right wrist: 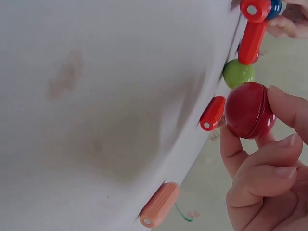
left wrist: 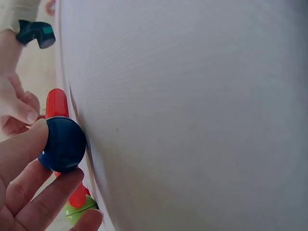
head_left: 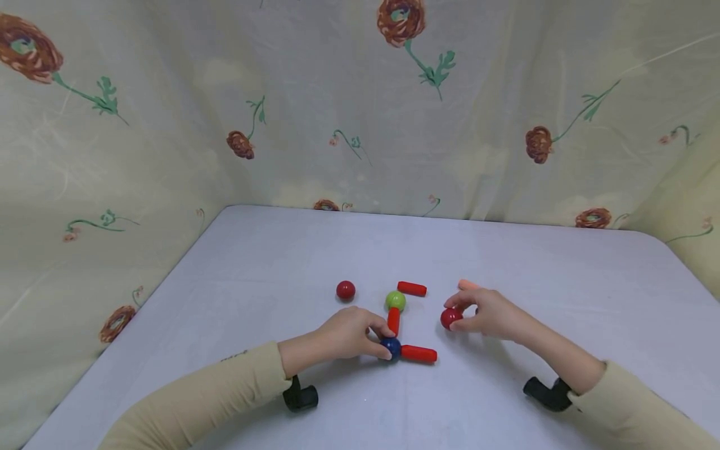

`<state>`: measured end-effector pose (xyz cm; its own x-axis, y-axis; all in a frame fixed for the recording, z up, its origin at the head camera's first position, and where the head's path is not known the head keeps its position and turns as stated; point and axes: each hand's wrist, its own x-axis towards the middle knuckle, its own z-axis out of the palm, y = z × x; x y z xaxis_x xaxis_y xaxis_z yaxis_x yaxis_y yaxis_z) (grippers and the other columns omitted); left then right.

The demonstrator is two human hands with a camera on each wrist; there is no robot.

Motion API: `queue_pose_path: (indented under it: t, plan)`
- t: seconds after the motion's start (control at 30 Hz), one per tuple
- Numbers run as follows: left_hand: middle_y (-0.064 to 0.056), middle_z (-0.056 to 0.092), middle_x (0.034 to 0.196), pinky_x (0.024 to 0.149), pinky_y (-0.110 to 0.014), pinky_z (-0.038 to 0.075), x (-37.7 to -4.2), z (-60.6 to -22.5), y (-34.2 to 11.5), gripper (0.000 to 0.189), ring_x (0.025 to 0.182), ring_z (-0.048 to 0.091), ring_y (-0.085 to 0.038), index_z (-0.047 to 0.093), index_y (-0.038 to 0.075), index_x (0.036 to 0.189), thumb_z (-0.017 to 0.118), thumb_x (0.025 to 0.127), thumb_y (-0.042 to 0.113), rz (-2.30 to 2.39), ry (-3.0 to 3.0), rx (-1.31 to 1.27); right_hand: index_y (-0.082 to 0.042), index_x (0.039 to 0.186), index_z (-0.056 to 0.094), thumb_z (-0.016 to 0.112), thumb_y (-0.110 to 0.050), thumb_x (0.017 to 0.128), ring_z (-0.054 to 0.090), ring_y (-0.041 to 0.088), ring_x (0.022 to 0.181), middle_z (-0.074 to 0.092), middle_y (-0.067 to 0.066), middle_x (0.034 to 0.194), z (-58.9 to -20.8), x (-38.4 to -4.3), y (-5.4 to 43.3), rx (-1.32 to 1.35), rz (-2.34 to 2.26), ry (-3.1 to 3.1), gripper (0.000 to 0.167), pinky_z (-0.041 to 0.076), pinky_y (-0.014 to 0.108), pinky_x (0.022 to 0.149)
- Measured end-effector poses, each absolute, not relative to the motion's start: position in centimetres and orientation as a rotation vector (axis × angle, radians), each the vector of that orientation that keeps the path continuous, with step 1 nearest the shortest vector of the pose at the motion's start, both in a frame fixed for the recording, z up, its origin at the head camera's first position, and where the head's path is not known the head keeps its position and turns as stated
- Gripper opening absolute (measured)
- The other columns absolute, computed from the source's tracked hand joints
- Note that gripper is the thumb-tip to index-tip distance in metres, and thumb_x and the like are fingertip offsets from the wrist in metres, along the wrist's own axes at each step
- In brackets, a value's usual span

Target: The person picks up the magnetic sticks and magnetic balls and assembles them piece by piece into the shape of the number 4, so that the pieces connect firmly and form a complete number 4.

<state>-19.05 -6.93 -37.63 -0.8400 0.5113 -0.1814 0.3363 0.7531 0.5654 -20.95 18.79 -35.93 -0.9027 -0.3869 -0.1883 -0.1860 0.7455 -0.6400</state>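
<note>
My left hand (head_left: 350, 334) pinches a dark blue ball (head_left: 391, 348) between thumb and fingers. Joined to that ball are two red rods: one red rod (head_left: 419, 354) points right, and another red rod (head_left: 394, 322) runs away from me to a green ball (head_left: 395, 300). To the right, my right hand (head_left: 490, 315) holds a dark red ball (head_left: 451, 319) by thumb and fingertips. In the right wrist view this red ball (right wrist: 246, 109) shows a seam around it, and its far side is hidden by fingers.
A second red ball (head_left: 345, 290) lies left of the green ball. Behind the joined pieces is a loose red rod (head_left: 412, 289). An orange rod (head_left: 468, 285) lies just beyond my right hand, partly covered by it. A flowered curtain (head_left: 360, 112) hangs behind the white table (head_left: 281, 250).
</note>
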Motion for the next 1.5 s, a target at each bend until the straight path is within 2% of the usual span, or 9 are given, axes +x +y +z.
queue_pose_path:
  t: [0.33,0.63,1.03,1.17,1.5]
  plan:
    - [0.011,0.065,0.082,0.058,-0.018,0.044,-19.1,-37.7,-7.0,0.026,0.074,0.052,-0.007,0.071,0.018,0.098,0.077,0.073,0.023,0.765,2.612,0.649,-0.006,0.108,0.064,0.073,-0.015,0.076,0.049,0.017,0.074,0.060,0.006,0.097,-36.3,-19.1,18.7,-0.450,-0.901,2.568,0.035,0.048,0.029,0.056]
    - [0.011,0.065,0.081,0.058,-0.018,0.044,-19.1,-37.7,-6.9,0.026,0.073,0.052,-0.006,0.071,0.018,0.097,0.077,0.073,0.023,0.765,2.611,0.654,-0.007,0.103,0.064,0.073,-0.012,0.075,0.050,0.016,0.071,0.057,0.003,0.088,-36.5,-18.5,18.5,-0.426,-0.896,2.500,0.030,0.048,0.030,0.055]
    - [0.011,0.065,0.082,0.059,-0.018,0.044,-19.1,-37.8,-7.0,0.027,0.074,0.051,-0.006,0.071,0.018,0.098,0.077,0.073,0.024,0.768,2.616,0.657,-0.009,0.094,0.064,0.076,-0.010,0.072,0.049,0.016,0.076,0.058,-0.001,0.084,-37.0,-18.3,18.3,-0.531,-0.900,2.510,0.026,0.046,0.027,0.062]
    - [0.010,0.065,0.082,0.058,-0.018,0.044,-19.1,-37.8,-7.0,0.028,0.073,0.051,-0.007,0.071,0.018,0.099,0.077,0.073,0.024,0.768,2.615,0.648,-0.008,0.093,0.063,0.076,-0.011,0.071,0.049,0.015,0.074,0.057,-0.002,0.080,-37.1,-18.4,18.4,-0.575,-0.904,2.505,0.026,0.045,0.026,0.062]
    - [0.010,0.065,0.082,0.058,-0.018,0.043,-19.1,-37.7,-7.0,0.027,0.074,0.051,-0.007,0.071,0.017,0.099,0.077,0.073,0.024,0.779,2.610,0.651,-0.008,0.094,0.062,0.075,-0.011,0.072,0.049,0.016,0.076,0.057,-0.001,0.082,-36.9,-18.2,18.3,-0.551,-0.910,2.464,0.026,0.046,0.027,0.062]
